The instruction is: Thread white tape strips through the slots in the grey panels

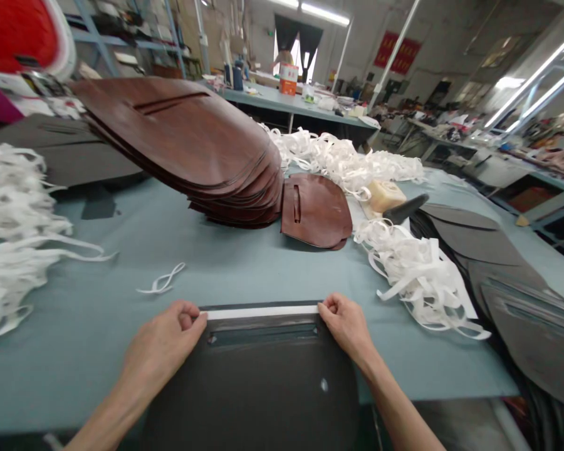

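A dark grey leather-like panel (pixel 258 382) with a long slot near its top lies on the table's near edge in front of me. Along its top edge runs a white strip (pixel 262 311). My left hand (pixel 164 341) pinches the strip's left end with closed fingers. At the strip's right end, my right hand (pixel 345 322) pinches it the same way. The strip is stretched straight between the two hands.
A tall fanned stack of brown panels (pixel 192 138) lies on the grey-blue table (pixel 122 250), one brown panel (pixel 316 210) beside it. Heaps of white strips sit at left (pixel 14 232) and right (pixel 418 269). Dark panels (pixel 512 282) lie at right. A loose strip (pixel 162 282) lies near centre.
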`<state>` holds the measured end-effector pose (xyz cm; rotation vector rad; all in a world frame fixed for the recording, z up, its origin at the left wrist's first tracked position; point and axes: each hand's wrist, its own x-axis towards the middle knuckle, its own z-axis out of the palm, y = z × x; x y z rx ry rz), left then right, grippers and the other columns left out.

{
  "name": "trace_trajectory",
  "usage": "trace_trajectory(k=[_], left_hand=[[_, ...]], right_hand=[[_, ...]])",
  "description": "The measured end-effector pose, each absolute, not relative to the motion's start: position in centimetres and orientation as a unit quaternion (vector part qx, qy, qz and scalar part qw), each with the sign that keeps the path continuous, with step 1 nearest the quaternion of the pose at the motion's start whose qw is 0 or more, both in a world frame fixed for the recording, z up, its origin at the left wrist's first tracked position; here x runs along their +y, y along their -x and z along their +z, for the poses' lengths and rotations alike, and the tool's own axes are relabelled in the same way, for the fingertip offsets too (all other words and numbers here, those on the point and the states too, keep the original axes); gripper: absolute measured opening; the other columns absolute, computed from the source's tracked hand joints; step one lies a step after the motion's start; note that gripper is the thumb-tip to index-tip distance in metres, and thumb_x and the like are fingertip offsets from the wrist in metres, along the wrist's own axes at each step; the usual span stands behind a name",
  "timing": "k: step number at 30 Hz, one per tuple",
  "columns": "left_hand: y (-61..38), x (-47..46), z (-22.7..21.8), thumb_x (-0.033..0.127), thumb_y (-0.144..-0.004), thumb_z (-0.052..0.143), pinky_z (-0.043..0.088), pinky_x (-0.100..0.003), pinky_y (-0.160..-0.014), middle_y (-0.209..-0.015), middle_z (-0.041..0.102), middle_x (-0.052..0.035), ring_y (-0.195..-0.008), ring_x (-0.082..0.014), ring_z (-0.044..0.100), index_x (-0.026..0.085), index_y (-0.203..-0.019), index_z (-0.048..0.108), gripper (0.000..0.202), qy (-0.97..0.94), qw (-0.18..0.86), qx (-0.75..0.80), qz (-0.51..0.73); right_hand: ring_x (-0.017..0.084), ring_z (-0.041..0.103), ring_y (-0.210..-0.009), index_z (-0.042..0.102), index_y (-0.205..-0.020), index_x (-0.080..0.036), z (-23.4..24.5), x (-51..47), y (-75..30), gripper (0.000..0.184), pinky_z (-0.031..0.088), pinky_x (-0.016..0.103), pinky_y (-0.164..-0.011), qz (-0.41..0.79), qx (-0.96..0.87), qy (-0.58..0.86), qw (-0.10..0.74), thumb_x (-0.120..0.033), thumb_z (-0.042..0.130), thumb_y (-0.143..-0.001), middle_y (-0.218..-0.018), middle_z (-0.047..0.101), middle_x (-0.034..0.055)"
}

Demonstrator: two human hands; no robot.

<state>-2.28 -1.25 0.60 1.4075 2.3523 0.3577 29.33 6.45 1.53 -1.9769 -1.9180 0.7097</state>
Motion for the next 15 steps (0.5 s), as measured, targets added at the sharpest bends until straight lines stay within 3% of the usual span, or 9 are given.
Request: trace_trajectory(k=[3,6,9,11,15], left_hand=[[1.4,-1.9,0.4,0.034,-0.087,0.044,0.043,-0.03,-0.069,-0.092,0.061,-0.0039,-0.079,-0.02,0.059,0.021,-0.099,0.057,0.022,-0.613,0.09,0.759,0.202],[0.1,-2.8,0.7,0.014,-0.089,0.036,0.042,-0.036,-0.077,-0.104,0.061,-0.007,-0.093,-0.0239,0.055,0.021,-0.105,0.059,0.029,-0.727,0.003,0.666,0.165],[-0.6,-3.5,1.0,0.01,-0.089,0.04,0.041,-0.04,-0.08,-0.106,0.061,-0.0072,-0.101,-0.0263,0.053,0.021,-0.11,0.058,0.03,-0.749,-0.028,0.651,0.121],[-0.6,-3.7,0.9,0.016,-0.091,0.042,0.042,-0.04,-0.084,-0.108,0.06,-0.0069,-0.106,-0.0259,0.051,0.023,-0.109,0.058,0.025,-0.742,-0.013,0.655,0.14],[0.5,-2.9,0.8,0.027,-0.09,0.049,0.044,-0.041,-0.088,-0.116,0.053,-0.0109,-0.106,-0.0262,0.051,0.019,-0.111,0.054,0.024,-0.682,0.038,0.699,0.21]], right_hand=[[0.014,0.049,-0.057,0.059,-0.083,-0.021,1.6,5.9,-28.9,0.006,0.026,0.024,-0.054,0.194,-0.691,0.682,0.141,-0.026,0.055,-0.082,-0.064,0.057,-0.0017],[0.016,0.051,-0.073,0.061,-0.102,-0.022,1.4,4.9,-27.8,0.025,0.031,0.026,-0.06,0.085,-0.792,0.586,0.151,-0.011,0.045,-0.086,-0.09,0.058,0.0053],[0.02,0.049,-0.091,0.059,-0.116,-0.026,1.3,4.0,-26.2,0.04,0.035,0.031,-0.073,0.05,-0.892,0.422,0.155,-0.005,0.041,-0.087,-0.106,0.055,0.0081],[0.021,0.047,-0.09,0.06,-0.112,-0.024,1.5,3.9,-25.0,0.035,0.034,0.034,-0.076,0.053,-0.917,0.37,0.142,-0.006,0.044,-0.087,-0.101,0.056,0.0076],[0.022,0.046,-0.086,0.062,-0.082,-0.017,2.2,4.7,-22.8,0.018,0.036,0.036,-0.074,0.064,-0.913,0.377,0.139,-0.004,0.05,-0.079,-0.09,0.056,0.0082]])
